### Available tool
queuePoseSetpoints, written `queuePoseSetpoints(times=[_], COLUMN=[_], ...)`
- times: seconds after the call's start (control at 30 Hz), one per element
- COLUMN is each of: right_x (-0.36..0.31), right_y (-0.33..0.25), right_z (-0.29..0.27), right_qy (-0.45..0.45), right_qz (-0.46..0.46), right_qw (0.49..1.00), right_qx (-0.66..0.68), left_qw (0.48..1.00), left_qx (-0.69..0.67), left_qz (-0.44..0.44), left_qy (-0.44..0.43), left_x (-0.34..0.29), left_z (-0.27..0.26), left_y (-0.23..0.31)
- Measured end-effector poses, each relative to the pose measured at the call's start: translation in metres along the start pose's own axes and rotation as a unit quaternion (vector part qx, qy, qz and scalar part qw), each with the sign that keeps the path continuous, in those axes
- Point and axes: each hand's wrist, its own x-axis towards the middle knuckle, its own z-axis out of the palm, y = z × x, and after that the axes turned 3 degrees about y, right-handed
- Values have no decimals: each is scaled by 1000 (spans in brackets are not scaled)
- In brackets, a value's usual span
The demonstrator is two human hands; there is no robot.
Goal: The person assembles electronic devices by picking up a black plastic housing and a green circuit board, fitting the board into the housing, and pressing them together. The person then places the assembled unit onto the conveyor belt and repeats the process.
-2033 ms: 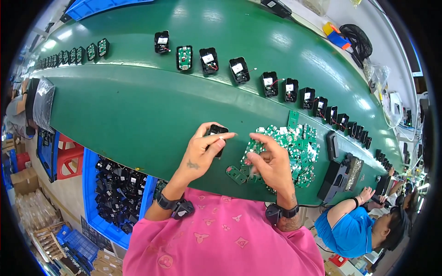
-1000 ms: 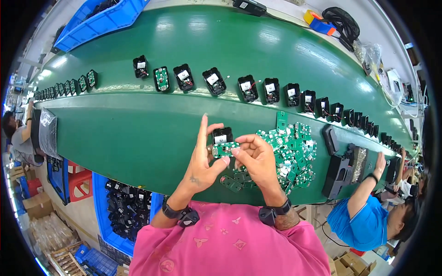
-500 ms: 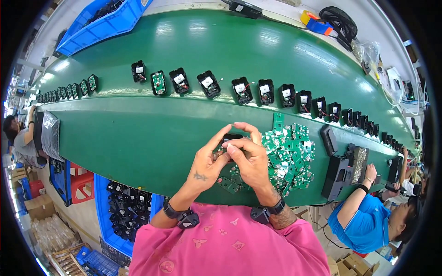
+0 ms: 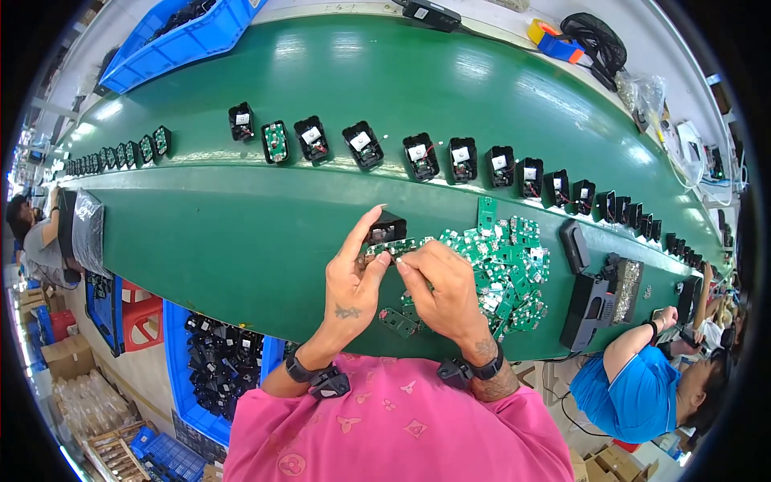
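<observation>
Over the near middle of the green table, a small black plastic housing point(image 4: 389, 226) sits just beyond my fingers. A green circuit board point(image 4: 399, 247) lies across its near side; whether it is attached I cannot tell. My left hand point(image 4: 351, 283) has its thumb at the board, and its index finger stretches up beside the housing. Its other fingers are largely hidden. With thumb and fingertips together, my right hand point(image 4: 444, 281) pinches at the board's near edge. A pile of loose green circuit boards point(image 4: 506, 269) spreads to the right of my right hand.
Black housings point(image 4: 421, 157) stand in a long row across the table point(image 4: 217, 233). A black device point(image 4: 585, 312) and a black case point(image 4: 573, 244) lie right of the pile. Blue bins point(image 4: 173, 48) stand far left and below. A co-worker in blue point(image 4: 634, 381) sits at the right.
My hands have drawn apart somewhat, uncovering the housing and the board. My left index finger has straightened upward, and my right hand has moved slightly right and down, its fingers curling in.
</observation>
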Motion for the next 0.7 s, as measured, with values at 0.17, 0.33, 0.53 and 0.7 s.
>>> queuePoseSetpoints(times=[0.17,0.33,0.53,0.7], right_x=[-2,-1,0,1], right_y=[6,4,5,8], right_z=[1,-5,-8,-7], right_qy=[-8,-36,-45,-75], right_qz=[2,44,70,63], right_qw=[1000,998,996,994], right_qx=[-2,7,35,44], left_qw=[1000,999,987,951], left_qx=[-16,35,137,249], left_qz=[-8,23,79,177], left_qy=[-1,-30,-23,-52], left_x=[-1,-2,-2,0], left_z=[1,-1,2,-3], left_y=[2,-1,7,12])
